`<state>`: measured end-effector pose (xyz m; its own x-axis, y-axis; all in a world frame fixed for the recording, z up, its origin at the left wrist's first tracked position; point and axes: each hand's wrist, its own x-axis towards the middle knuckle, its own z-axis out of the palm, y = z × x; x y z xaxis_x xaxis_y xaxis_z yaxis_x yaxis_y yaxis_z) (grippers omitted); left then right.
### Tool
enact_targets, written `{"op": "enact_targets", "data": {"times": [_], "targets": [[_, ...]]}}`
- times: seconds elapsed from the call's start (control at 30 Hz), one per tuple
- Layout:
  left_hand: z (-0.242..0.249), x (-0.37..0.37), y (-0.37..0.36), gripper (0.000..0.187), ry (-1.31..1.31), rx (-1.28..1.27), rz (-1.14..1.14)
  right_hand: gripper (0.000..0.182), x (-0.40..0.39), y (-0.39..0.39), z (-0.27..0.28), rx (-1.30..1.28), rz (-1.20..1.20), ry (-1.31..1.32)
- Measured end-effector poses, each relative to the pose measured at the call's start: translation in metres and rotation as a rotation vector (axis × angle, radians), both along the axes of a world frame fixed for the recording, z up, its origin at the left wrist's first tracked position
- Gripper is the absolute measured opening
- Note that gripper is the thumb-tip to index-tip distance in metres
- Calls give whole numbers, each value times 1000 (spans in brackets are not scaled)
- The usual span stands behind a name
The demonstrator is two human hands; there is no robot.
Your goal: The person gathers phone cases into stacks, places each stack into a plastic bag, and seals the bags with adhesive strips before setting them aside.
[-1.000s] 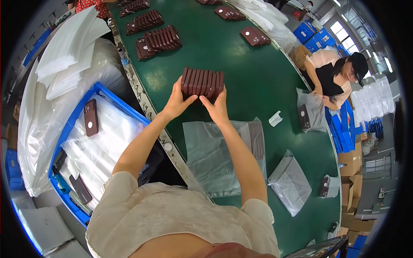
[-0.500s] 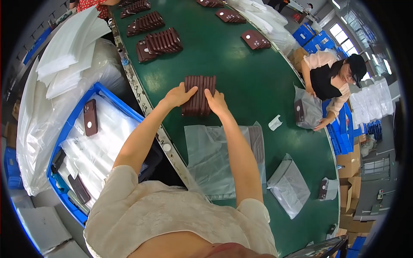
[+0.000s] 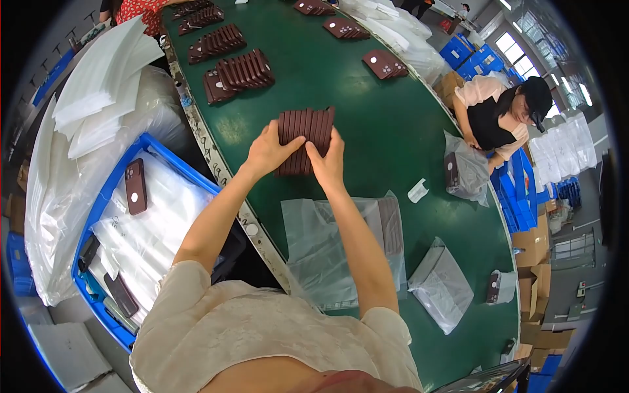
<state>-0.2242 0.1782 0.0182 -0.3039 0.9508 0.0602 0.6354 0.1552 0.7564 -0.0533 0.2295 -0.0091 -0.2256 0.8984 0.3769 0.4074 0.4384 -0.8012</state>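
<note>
A row of dark maroon phone cases [image 3: 303,124] stands on edge, packed side by side, on the green table. My left hand [image 3: 272,150] is closed on the left side of the row, its thumb across the near faces. From the right, my right hand [image 3: 328,160] grips the same cases, with the thumbs almost meeting in the middle. Some fingers are hidden behind the cases. Nearer my body, under my right forearm, lies a clear plastic bag [image 3: 311,245]; a row of cases [image 3: 391,226] shows through its right side.
More rows of phone cases [image 3: 246,71] line the far table. Right of me are a wrapped bundle [image 3: 442,288], a white scrap [image 3: 417,190] and a co-worker [image 3: 498,118] beside a bagged stack [image 3: 464,170]. A blue crate [image 3: 85,262] with plastic sheets stands at left.
My hands have shifted along the row, bringing the thumbs closer together, and the cases at the right end now lean slightly. The co-worker's lower hand has moved back from the bagged stack.
</note>
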Motion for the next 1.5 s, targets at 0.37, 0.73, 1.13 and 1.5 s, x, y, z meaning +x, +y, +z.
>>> {"op": "enact_targets", "data": {"times": [0.37,0.73,1.13,1.5], "targets": [[-7,5,-29,82,-111,277,-15,76,17,-29,-3,-27,59,110],[28,2,-13,83,-16,74,19,72,15,-11,41,118,-4,-171],[-14,6,35,91,-56,-493,-84,82,13,28,-5,-472,-114,-464],[6,15,2,82,-128,103,-71,65,18,-3,9,16,-35,50]]}}
